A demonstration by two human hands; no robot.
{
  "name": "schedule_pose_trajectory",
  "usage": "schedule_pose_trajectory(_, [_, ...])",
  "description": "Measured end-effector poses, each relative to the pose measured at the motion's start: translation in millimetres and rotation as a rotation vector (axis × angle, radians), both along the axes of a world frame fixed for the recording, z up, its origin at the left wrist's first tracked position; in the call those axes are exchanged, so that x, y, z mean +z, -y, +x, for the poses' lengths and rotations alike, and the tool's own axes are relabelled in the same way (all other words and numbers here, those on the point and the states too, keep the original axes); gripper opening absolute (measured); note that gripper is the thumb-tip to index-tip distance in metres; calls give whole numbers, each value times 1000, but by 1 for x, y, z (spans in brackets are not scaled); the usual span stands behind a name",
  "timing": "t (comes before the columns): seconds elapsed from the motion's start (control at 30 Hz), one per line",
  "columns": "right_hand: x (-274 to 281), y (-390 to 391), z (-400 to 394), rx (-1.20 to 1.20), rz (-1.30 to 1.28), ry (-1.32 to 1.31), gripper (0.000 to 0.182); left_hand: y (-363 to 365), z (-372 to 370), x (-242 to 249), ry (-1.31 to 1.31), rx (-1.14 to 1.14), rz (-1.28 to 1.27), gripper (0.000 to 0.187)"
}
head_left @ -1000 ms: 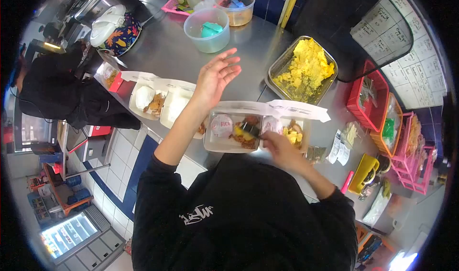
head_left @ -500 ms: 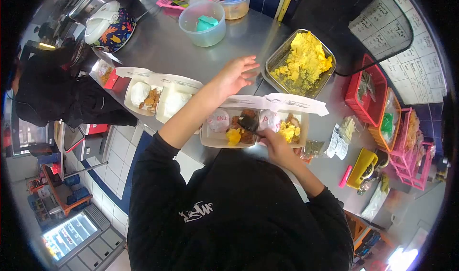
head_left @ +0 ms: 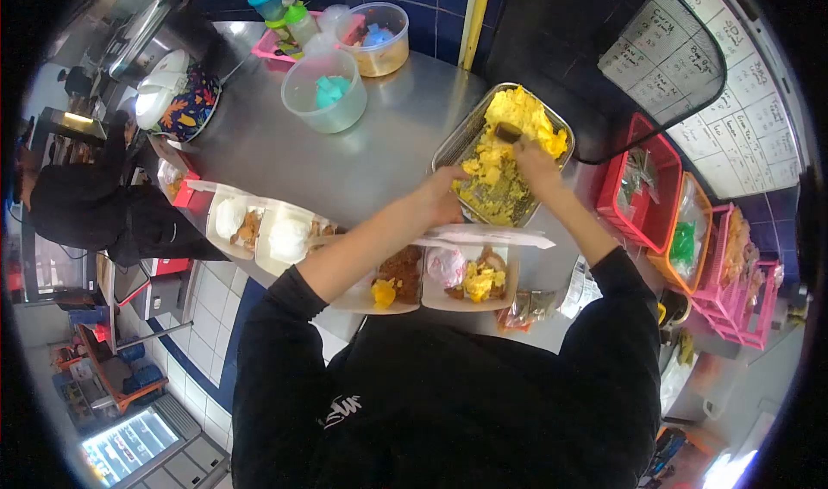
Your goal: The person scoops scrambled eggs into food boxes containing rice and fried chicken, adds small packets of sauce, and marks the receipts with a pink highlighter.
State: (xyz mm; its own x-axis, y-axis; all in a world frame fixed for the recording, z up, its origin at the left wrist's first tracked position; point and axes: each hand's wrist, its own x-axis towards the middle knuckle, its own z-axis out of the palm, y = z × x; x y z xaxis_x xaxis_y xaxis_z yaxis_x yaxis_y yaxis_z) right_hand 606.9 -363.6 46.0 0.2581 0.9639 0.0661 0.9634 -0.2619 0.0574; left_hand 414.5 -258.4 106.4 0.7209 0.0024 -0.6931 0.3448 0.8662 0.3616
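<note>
My right hand [head_left: 539, 166] is closed round the handle of a dark scoop [head_left: 508, 132], whose head rests on the scrambled egg [head_left: 526, 122]. The egg lies in a metal mesh tray [head_left: 452, 147]. At the tray's left front edge is my left hand [head_left: 444, 194]; its fingers touch the rim and partly bend over it. Below my hands stands an open takeaway box [head_left: 435, 299] with fried chicken [head_left: 410, 269], egg and a white wrapped portion [head_left: 447, 266]. My left forearm hides part of it. Two more boxes [head_left: 274, 217] with white mounds and chicken stand to the left.
Clear tubs [head_left: 324, 101] and a pink basket [head_left: 274, 47] stand at the back. Red [head_left: 642, 209] and orange baskets [head_left: 688, 246] and a pink rack [head_left: 733, 299] are at right. A patterned pot [head_left: 185, 109] stands at left, near another person in black [head_left: 78, 209].
My right hand and the scoop have moved from the takeaway box up to the egg tray. My left hand has come to the tray's edge. The view has shifted.
</note>
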Motion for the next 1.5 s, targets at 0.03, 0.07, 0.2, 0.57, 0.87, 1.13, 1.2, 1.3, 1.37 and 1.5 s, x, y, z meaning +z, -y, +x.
schedule_pose_trajectory(0.03, [-8, 0, -5, 62, -41, 20, 16, 2, 2, 0, 8, 12, -12, 47])
schedule_pose_trajectory(0.07, [-14, 0, -8, 84, -97, -45, 16, 3, 4, -1, 15, 23, -24, 46])
schedule_pose_trajectory(0.2, [-3, 17, -28, 178, -218, -332, 16, -6, 13, -32, -21, 136, -141, 43])
schedule_pose_trajectory(0.57, [23, 57, -32, 249, -216, -894, 21, 1, 16, -5, -138, 233, -113, 48])
schedule_pose_trajectory(0.87, [22, 65, 5, -448, -67, -1585, 13, -7, -25, 19, 121, 303, 143, 43])
schedule_pose_trajectory(1.13, [125, 28, -52, -214, 205, -1766, 18, -42, -230, 61, 171, 1090, 1190, 27])
schedule_pose_trajectory(1.2, [141, 10, -98, -102, 157, -1822, 19, -52, -286, 27, -209, 1184, 1412, 30])
schedule_pose_trajectory(1.3, [152, -14, -174, -95, -31, -1796, 22, -54, -350, -65, -551, 1111, 1249, 43])
schedule_pose_trajectory(1.37, [132, -34, -224, 52, -164, -1788, 19, -35, -361, -111, -512, 1104, 962, 57])
schedule_pose_trajectory(1.5, [54, -59, -327, 315, 49, -1285, 16, -11, -342, -102, -253, 1176, 437, 81])
